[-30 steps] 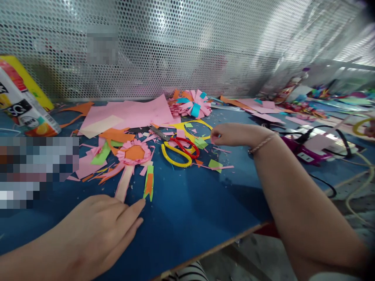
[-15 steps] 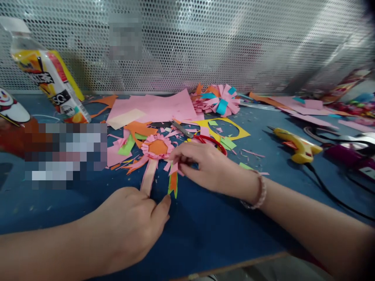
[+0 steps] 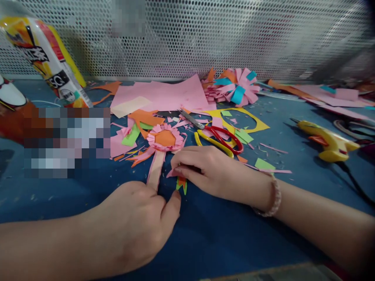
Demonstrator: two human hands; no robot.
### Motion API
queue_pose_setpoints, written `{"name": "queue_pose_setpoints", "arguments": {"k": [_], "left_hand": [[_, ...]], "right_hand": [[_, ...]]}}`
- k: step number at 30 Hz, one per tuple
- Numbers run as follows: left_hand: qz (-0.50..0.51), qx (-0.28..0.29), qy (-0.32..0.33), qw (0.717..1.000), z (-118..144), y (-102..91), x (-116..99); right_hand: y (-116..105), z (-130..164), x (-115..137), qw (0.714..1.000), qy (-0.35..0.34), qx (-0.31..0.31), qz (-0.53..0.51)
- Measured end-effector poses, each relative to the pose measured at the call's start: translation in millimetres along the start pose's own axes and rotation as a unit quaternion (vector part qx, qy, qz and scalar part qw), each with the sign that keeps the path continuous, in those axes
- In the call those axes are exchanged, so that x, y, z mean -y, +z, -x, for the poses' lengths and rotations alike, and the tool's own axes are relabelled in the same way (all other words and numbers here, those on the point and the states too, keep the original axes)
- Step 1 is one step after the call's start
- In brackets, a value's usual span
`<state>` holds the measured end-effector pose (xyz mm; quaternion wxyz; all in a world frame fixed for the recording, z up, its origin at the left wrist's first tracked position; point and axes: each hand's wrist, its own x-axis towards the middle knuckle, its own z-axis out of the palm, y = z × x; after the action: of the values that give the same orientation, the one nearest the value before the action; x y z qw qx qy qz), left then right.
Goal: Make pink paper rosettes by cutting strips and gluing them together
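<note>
A paper flower (image 3: 165, 137) with an orange centre and a curled pink rim lies on the blue table. A pale strip (image 3: 156, 168) with pink edges runs down from it. My left hand (image 3: 137, 224) is closed over the strip's lower end, fingers curled and partly hidden. Its thumb rests by the forked tip of a green and orange paper ribbon (image 3: 182, 184). Just right of the strip, my right hand (image 3: 205, 166) pinches a small pink paper piece (image 3: 172, 173) at the ribbon's upper part, which the fingers cover.
Scissors (image 3: 218, 136) with red and yellow handles lie beyond my right hand. A yellow glue gun (image 3: 325, 140) rests at the right. Pink sheets (image 3: 164, 95), a fringed paper flower (image 3: 234, 88) and scraps spread behind. A bottle (image 3: 54, 58) stands at the left, before a perforated metal panel (image 3: 205, 35).
The view has shifted, so most things sit further right or higher. My right hand has come down along the ribbon, covering more of it. My left hand stays on the strip.
</note>
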<state>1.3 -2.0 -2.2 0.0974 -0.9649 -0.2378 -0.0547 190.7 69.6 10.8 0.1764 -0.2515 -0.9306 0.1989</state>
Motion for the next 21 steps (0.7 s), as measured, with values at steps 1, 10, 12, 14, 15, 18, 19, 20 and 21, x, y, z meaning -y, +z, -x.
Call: {"name": "queue_pose_setpoints", "arguments": {"k": [1, 10, 12, 14, 15, 18, 19, 20, 21], "left_hand": [[-0.003, 0.003, 0.000, 1.000, 0.3, 0.4, 0.0], [-0.020, 0.005, 0.018, 1.000, 1.8, 0.5, 0.6], [-0.020, 0.001, 0.015, 1.000, 1.5, 0.8, 1.1], [-0.018, -0.004, 0.012, 1.000, 1.2, 1.1, 1.5], [-0.018, -0.008, 0.012, 1.000, 1.2, 1.2, 1.5], [-0.020, -0.023, 0.017, 0.999, 1.7, 1.1, 1.2], [-0.021, -0.029, 0.019, 0.999, 1.9, 1.1, 1.0], [-0.021, -0.035, 0.018, 0.999, 2.1, 1.2, 0.6], [-0.020, -0.039, 0.016, 0.999, 2.4, 1.5, 0.2]], "right_hand": [[0.0, 0.3, -0.2, 1.000, -0.003, 0.003, 0.002], [-0.9, 2.6, 0.5, 1.000, 0.007, 0.025, -0.005], [0.1, 4.1, 0.2, 1.000, 0.011, 0.024, 0.001], [1.4, 5.5, 0.1, 1.000, 0.016, 0.023, 0.013], [2.1, 6.0, 0.2, 0.999, 0.016, 0.022, 0.021], [3.9, 6.9, 0.7, 0.999, 0.011, 0.015, 0.049], [4.3, 7.0, 0.8, 0.998, 0.008, 0.013, 0.056], [4.6, 7.0, 1.0, 0.998, 0.003, 0.012, 0.061], [4.8, 6.9, 1.2, 0.998, -0.001, 0.011, 0.062]]}}
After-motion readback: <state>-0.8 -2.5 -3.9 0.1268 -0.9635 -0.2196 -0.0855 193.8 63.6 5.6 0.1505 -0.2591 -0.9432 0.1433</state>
